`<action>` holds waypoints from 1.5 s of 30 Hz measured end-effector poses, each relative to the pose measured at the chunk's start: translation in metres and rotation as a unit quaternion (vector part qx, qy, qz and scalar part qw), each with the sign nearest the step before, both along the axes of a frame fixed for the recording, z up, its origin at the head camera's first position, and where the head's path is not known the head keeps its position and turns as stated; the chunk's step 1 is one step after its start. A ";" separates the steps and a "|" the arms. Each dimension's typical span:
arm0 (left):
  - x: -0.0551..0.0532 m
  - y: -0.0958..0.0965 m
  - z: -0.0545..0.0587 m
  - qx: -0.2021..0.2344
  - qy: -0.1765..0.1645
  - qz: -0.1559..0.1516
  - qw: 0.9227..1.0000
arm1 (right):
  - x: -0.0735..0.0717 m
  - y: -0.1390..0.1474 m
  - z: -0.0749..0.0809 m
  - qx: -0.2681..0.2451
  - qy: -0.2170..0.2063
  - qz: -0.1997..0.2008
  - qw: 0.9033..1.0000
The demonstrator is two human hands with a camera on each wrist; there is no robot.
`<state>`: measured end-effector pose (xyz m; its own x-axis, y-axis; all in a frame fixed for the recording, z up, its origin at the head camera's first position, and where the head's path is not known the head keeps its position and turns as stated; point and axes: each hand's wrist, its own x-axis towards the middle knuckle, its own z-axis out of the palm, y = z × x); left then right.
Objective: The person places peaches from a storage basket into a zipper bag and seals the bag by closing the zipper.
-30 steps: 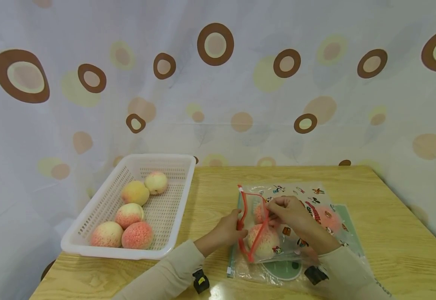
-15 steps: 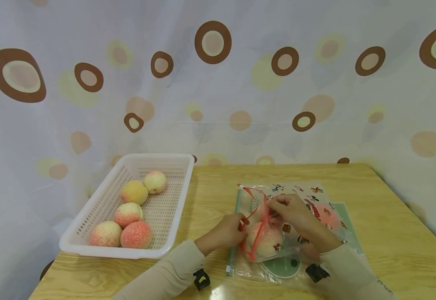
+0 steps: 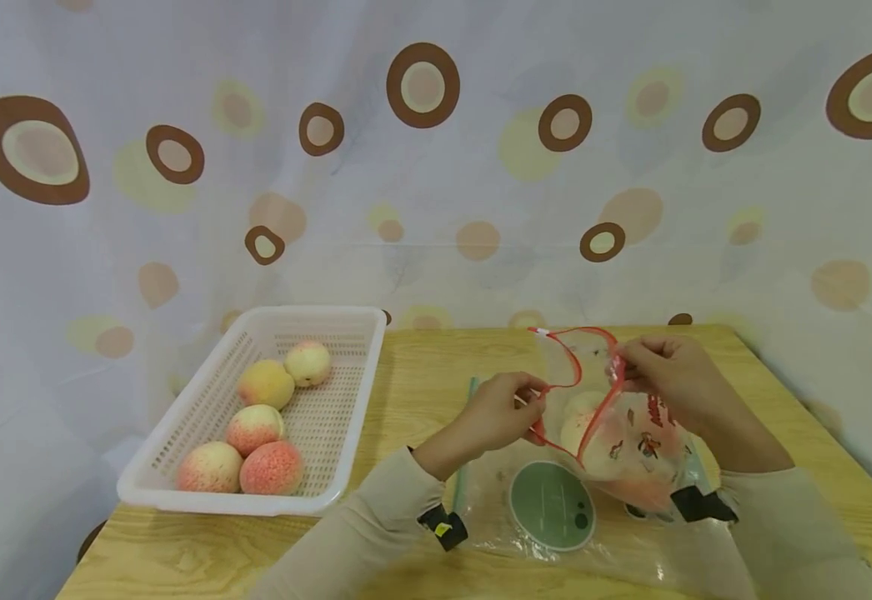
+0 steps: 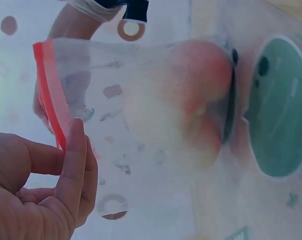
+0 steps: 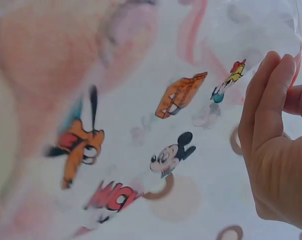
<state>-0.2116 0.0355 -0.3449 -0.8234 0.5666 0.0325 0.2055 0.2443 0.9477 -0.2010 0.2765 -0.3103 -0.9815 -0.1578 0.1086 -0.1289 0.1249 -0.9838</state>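
Observation:
A clear zip bag point(image 3: 634, 442) with red zip edges and cartoon prints hangs between both hands, its mouth spread apart. Pale and pink peaches point(image 4: 166, 100) lie bunched at its bottom, blurred through the plastic. My left hand point(image 3: 502, 410) pinches the near-left side of the red edge between thumb and fingers, as the left wrist view shows up close. On the opposite side, my right hand point(image 3: 664, 375) pinches the other red edge point(image 3: 599, 408). Beneath the raised bag, a second clear bag with a green oval label point(image 3: 553, 505) lies flat on the table.
At the left stands a white perforated basket point(image 3: 364, 392) holding several peaches point(image 3: 272, 468). The wooden table point(image 3: 436, 358) ends at a patterned curtain point(image 3: 473, 167) behind. Each wrist carries a black strap point(image 3: 443, 527).
Both hands have lifted the red-edged bag and shifted it right and away. Its mouth has widened, and the flat bag's green oval label has come into fuller view.

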 end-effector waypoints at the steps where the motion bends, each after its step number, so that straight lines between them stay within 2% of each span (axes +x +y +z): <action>1: 0.001 0.003 0.003 0.006 -0.001 -0.002 1.000 | 0.000 0.007 0.003 -0.020 0.009 0.004 1.000; 5: 0.003 0.013 0.011 0.038 -0.016 -0.006 0.999 | 0.003 0.031 0.013 -0.082 0.034 0.002 0.996; 8: 0.003 0.017 0.012 0.060 -0.030 -0.005 0.998 | 0.007 0.044 0.019 -0.098 0.037 -0.011 0.994; 10: 0.003 0.018 0.011 0.066 -0.031 0.007 0.997 | 0.008 0.048 0.022 -0.102 0.039 -0.013 0.994; 13: 0.002 0.015 0.009 0.051 -0.011 0.035 0.998 | 0.007 0.050 0.022 -0.109 0.042 -0.005 0.993; 16: -0.001 0.009 0.004 0.020 0.027 0.062 0.998 | 0.004 0.045 0.019 -0.114 0.049 0.015 0.992; 20: -0.002 -0.002 -0.007 -0.010 0.051 0.071 0.996 | -0.001 0.032 0.011 -0.109 0.047 0.034 0.992; 22: -0.002 -0.008 -0.014 -0.019 0.049 0.067 0.996 | -0.002 0.023 0.006 -0.103 0.038 0.036 0.993; 26: 0.000 -0.019 -0.027 -0.042 0.026 0.072 0.996 | -0.003 0.003 -0.005 -0.090 0.007 0.042 0.995; 31: 0.000 -0.035 -0.047 -0.045 -0.012 0.097 0.994 | -0.004 -0.025 -0.020 -0.025 -0.043 0.040 0.998; 33: -0.002 -0.041 -0.056 -0.065 0.001 0.106 0.992 | -0.003 -0.034 -0.026 0.002 -0.062 0.038 0.997; 38: -0.007 -0.051 -0.075 -0.137 0.073 0.115 0.981 | -0.001 -0.051 -0.043 0.030 -0.104 0.039 0.993; 42: -0.007 -0.054 -0.078 -0.143 0.073 0.113 0.981 | -0.002 -0.063 -0.054 0.036 -0.131 0.027 0.990; 45: -0.009 -0.056 -0.079 -0.147 0.069 0.117 0.980 | -0.003 -0.070 -0.059 0.040 -0.131 0.028 0.990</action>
